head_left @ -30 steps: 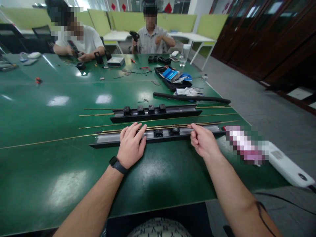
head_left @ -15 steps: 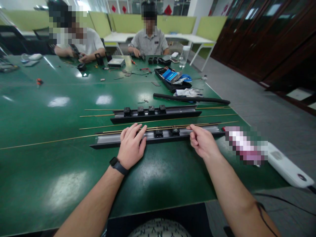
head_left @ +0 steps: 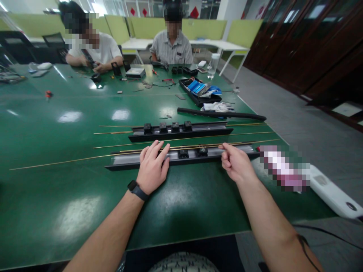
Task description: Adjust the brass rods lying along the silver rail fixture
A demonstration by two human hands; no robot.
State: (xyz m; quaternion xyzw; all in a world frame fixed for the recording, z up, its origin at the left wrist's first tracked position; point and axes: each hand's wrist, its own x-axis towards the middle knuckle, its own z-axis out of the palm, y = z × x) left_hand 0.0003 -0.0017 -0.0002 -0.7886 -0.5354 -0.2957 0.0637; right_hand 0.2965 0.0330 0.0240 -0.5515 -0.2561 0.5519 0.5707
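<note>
My left hand lies over the near black channel, its fingers stretched out and fingertips against thin brass rods. Along the channel's far edge, my right hand is closed in a pinch on a long brass rod. That rod reaches past both channel ends. Two small black blocks, one nearer the left hand and one nearer the right, sit in the channel between my hands. Where the left fingers cover the rods, I cannot tell how many they touch.
Behind is a second black channel with several black blocks and brass rods. Farther back lie a black strip, gloves and a black tray. A white power strip is at right. Two people sit across the table.
The long brass rod has slid to the right, with its left end now in view. My right hand has moved slightly right with it, while the left hand stays on the channel.
</note>
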